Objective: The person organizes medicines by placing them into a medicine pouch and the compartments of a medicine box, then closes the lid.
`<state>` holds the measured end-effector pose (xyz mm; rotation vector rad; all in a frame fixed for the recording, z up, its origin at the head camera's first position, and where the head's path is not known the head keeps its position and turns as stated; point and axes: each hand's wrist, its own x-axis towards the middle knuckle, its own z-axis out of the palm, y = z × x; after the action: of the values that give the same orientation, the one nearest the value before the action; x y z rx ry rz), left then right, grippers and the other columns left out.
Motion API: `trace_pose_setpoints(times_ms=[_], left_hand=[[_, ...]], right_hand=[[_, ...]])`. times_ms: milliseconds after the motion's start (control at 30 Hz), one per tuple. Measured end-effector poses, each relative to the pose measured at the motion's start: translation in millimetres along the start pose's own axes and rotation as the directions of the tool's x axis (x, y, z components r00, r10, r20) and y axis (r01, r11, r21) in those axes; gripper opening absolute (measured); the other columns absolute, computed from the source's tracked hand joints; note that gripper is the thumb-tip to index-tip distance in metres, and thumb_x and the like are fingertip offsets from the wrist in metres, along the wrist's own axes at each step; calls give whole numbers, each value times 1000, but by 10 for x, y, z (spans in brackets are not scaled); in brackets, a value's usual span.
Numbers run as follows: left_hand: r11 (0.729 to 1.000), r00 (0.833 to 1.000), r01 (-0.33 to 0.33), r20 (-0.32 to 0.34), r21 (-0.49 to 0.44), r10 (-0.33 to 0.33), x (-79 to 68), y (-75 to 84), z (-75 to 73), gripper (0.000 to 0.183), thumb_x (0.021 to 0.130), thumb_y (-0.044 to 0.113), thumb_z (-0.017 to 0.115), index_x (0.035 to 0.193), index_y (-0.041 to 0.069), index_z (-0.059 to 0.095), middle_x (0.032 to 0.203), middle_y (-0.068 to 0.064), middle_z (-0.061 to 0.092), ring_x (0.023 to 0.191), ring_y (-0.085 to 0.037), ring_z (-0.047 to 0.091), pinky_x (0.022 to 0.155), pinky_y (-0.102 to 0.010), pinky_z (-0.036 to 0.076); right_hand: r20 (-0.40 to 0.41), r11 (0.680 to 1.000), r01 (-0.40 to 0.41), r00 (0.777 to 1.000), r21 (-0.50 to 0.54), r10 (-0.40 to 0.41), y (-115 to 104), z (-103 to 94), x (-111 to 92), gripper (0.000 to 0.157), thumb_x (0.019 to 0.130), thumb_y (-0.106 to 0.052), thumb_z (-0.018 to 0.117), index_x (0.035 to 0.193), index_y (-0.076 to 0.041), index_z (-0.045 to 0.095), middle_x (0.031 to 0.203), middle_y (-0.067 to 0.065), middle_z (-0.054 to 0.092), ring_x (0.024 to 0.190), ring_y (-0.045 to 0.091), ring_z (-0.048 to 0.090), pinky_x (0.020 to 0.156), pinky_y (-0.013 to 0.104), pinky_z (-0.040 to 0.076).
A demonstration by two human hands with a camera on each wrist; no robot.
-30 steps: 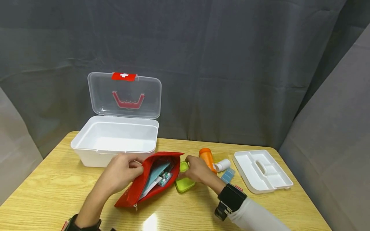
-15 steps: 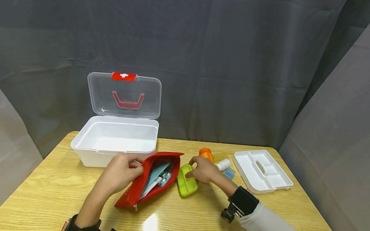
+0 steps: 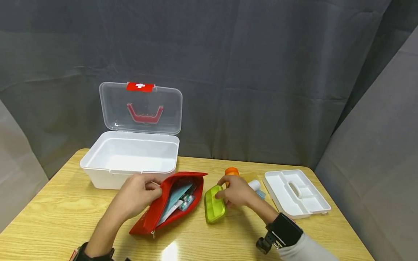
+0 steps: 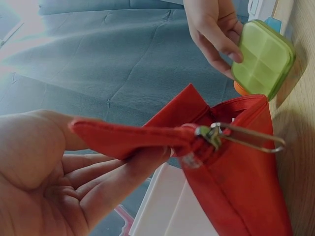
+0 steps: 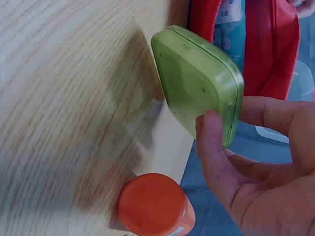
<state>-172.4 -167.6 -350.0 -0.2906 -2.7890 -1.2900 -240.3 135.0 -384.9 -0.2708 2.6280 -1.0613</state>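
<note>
My left hand pinches the edge of a red zip pouch, whose mouth gapes toward the right. Inside the pouch lie a light blue folded item and blister packs. With thumb and fingers, my right hand grips a green pill organizer by its edge, just right of the pouch. In the right wrist view the pill organizer is tilted and raised off the table, its shadow beside it. The left wrist view shows its divided top.
Behind the pouch stands a white first-aid box with its clear lid up. Beyond my right hand are an orange bottle, a white bottle and a blue pill case. A white tray lies at the right.
My right hand has drawn the green pill organizer rightward, away from the pouch, and tilted it up off the table. The left hand and the pouch have stayed in place.
</note>
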Motion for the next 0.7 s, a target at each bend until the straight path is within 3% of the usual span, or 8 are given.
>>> trace_pose_setpoints(times_ms=[367,700], left_hand=[[1000,1000,4,0,1,-4,-2,3,-4,20,80,2,59,89,11,73,66,5,62,63,-12,55,58,-24,44],[1000,1000,-4,-6,20,4,-1,6,-5,19,79,2,59,88,11,73,65,6,61,63,-11,53,58,-24,42]], right_hand=[[15,994,29,999,106,-31,-99,-56,-78,41,80,-20,79,116,-5,67,75,16,63,59,35,69,63,46,60],[22,984,42,999,176,-47,-231,-75,-155,42,79,-21,79,115,-3,67,82,14,63,52,27,67,58,37,59]])
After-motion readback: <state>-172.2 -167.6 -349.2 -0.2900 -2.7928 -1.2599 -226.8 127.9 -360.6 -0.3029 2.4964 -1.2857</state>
